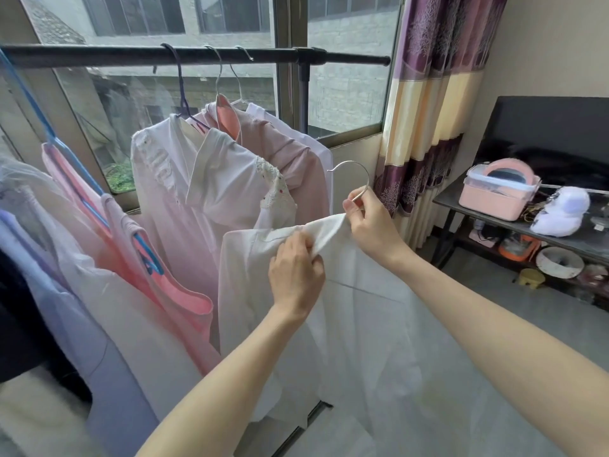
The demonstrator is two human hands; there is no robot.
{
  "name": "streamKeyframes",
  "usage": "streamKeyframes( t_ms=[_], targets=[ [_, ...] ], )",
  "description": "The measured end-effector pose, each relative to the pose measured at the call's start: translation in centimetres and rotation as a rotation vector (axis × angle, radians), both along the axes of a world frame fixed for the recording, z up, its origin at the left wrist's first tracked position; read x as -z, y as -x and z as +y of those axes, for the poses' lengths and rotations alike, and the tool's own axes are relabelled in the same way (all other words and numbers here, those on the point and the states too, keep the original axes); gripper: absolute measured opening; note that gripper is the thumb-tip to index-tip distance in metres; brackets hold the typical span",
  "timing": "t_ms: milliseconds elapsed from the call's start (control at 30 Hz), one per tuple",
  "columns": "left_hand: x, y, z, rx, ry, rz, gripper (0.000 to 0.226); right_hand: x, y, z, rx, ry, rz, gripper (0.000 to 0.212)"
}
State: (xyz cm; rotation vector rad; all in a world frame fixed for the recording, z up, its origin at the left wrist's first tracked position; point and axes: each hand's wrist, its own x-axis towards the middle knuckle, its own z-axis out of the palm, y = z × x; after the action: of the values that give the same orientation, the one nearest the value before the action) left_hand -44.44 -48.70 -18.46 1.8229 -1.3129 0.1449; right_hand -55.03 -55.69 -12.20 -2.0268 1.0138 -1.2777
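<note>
A white garment (356, 318) hangs from a metal hanger whose hook (354, 168) curves up above my hands. My right hand (367, 222) pinches the base of the hook at the garment's collar. My left hand (296, 268) grips a fold of the white fabric near the neckline, just left of the right hand. The hanger's shoulders are hidden inside the cloth. The black clothes rail (197, 56) runs across above, well over the hook.
Several white and pink garments (230, 166) hang on the rail in front of a window (197, 94). A purple and cream curtain (428, 103) hangs at right. A dark shelf (487, 206) carries a pink box (497, 192) and a white toy.
</note>
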Motion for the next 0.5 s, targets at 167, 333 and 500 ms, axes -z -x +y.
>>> streamKeyframes(
  t_ms=[167, 333, 500],
  targets=[
    [-1.7, -2.7, -0.2, -0.037, 0.033, 0.010, 0.019, 1.7, 2.1, -0.7, 0.049, -0.050, 0.191, 0.010],
    [-2.9, -4.9, -0.7, -0.083, -0.018, -0.201, 0.021, 2.1, 1.9, 0.5, -0.003, -0.095, 0.524, 0.007],
    [-3.6, -6.8, -0.3, -0.176, -0.039, -0.610, 0.030, 1.6, 1.1, 0.7, 0.036, -0.021, 0.522, 0.013]
  ],
)
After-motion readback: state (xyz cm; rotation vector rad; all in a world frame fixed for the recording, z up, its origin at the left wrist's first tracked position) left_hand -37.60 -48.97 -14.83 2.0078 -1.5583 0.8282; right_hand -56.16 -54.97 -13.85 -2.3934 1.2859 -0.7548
